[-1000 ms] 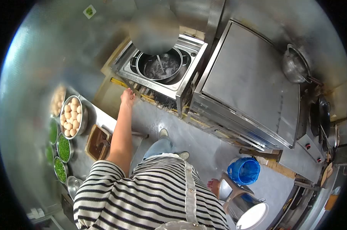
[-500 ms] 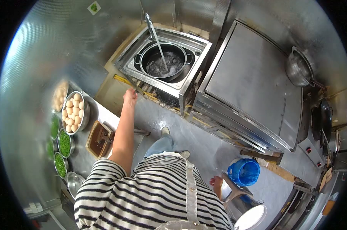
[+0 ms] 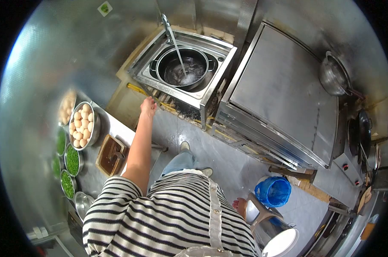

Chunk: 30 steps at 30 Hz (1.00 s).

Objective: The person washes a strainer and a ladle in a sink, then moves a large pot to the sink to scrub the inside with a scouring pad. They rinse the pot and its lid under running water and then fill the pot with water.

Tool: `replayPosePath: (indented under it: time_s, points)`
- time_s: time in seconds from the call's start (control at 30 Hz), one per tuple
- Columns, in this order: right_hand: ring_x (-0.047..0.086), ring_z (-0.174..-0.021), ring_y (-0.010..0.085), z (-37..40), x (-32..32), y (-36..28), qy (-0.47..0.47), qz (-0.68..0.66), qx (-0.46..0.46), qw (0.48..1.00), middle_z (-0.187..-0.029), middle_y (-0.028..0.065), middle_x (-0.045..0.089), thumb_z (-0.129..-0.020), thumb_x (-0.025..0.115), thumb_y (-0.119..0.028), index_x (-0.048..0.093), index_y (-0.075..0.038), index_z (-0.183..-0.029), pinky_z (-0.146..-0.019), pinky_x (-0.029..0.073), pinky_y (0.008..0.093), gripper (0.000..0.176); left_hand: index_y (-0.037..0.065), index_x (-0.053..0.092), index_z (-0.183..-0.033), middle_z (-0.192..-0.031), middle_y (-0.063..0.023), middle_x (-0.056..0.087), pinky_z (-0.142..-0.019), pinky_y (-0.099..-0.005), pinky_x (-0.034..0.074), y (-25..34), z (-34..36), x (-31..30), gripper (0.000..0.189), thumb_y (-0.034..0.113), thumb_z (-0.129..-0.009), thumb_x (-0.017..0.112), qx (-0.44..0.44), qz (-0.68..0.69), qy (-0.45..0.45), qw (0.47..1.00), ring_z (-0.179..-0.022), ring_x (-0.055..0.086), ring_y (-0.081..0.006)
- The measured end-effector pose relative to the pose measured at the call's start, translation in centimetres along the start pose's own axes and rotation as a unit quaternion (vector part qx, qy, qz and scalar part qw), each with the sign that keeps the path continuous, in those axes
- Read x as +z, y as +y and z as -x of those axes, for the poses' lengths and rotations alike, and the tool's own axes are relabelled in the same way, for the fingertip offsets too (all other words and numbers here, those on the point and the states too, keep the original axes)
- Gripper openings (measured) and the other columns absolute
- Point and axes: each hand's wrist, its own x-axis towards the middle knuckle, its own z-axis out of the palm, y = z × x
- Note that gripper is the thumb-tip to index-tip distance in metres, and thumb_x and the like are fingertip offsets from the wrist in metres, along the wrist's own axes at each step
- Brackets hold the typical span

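My left hand [image 3: 148,106] is stretched forward, just short of the sink's [image 3: 212,92] front left corner, its fingers curled in with nothing visible in them. A black two-handled pot [image 3: 160,73] sits in the sink. Water [image 3: 179,54] runs from the tap [image 3: 164,20] into the pot, which holds some water. Low beside my striped shirt hangs my right hand [image 3: 240,206], partly hidden by my body. Its fingers look loosely spread and hold nothing that I can see. It is nearest to a shiny metal container [image 3: 269,229] with a white top.
On the left counter stand a bowl of eggs [image 3: 81,127], bowls of chopped greens [image 3: 72,159] and a brown rectangular container [image 3: 111,157]. A steel cabinet [image 3: 283,94] is right of the sink, with a metal pan [image 3: 333,76] on it. A blue-lined bin [image 3: 272,191] stands on the floor.
My left hand has shifted slightly to the right and up toward the sink. My right hand has moved slightly closer to my body. Water keeps running into the pot.
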Motion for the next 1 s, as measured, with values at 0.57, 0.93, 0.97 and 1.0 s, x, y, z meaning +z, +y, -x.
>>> replayPosePath:
  time_s: [0.57, 0.93, 0.97, 1.0]
  points:
    - [0.053, -0.044, 0.0255, -5.1, 2.4, -2.6, -0.063, 0.169, -0.062, 0.982, -0.064, 0.0136, 0.056, -0.076, 0.046, -0.018, 0.049, -0.004, -0.097, -0.037, 0.042, 0.0353, 0.025, 0.005, 0.053, -0.093, -0.088, -0.0058, 0.052, -0.056, -0.0261, 0.041, 8.7, -8.6, 9.6, 0.021, 0.018, -0.076, 0.052, 0.099, -0.064, -0.061, 0.991, -0.072, 0.049, -0.0146]
    - [0.056, -0.061, 0.0280, -2.5, 8.4, -5.3, 0.014, 0.128, 0.182, 0.975, -0.078, 0.0152, 0.058, -0.081, 0.044, -0.027, 0.051, -0.006, -0.093, -0.057, 0.044, 0.0389, 0.025, 0.001, 0.046, -0.115, -0.108, -0.0170, 0.054, -0.082, -0.0314, 0.040, 10.0, -26.2, 23.6, 0.046, 0.026, -0.077, 0.049, 0.319, -0.539, -0.091, 0.774, -0.099, 0.052, -0.0294]
    - [0.056, -0.061, 0.0281, -1.5, 9.1, -5.9, 0.027, 0.109, 0.208, 0.972, -0.078, 0.0154, 0.059, -0.081, 0.043, -0.027, 0.051, -0.006, -0.092, -0.057, 0.044, 0.0388, 0.025, 0.001, 0.047, -0.113, -0.111, -0.0225, 0.049, -0.091, -0.0367, 0.034, 10.3, -27.1, 24.5, 0.048, 0.028, -0.073, 0.046, 0.303, -0.533, -0.119, 0.781, -0.106, 0.045, -0.0337]
    - [0.056, -0.058, 0.0262, -0.4, 9.7, -6.3, 0.049, 0.136, 0.212, 0.966, -0.077, 0.0145, 0.059, -0.082, 0.043, -0.029, 0.050, -0.005, -0.093, -0.053, 0.045, 0.0365, 0.027, 0.000, 0.045, -0.114, -0.114, -0.0238, 0.046, -0.092, -0.0365, 0.033, 10.4, -27.8, 25.3, 0.049, 0.026, -0.073, 0.046, 0.312, -0.557, -0.114, 0.761, -0.109, 0.042, -0.0342]
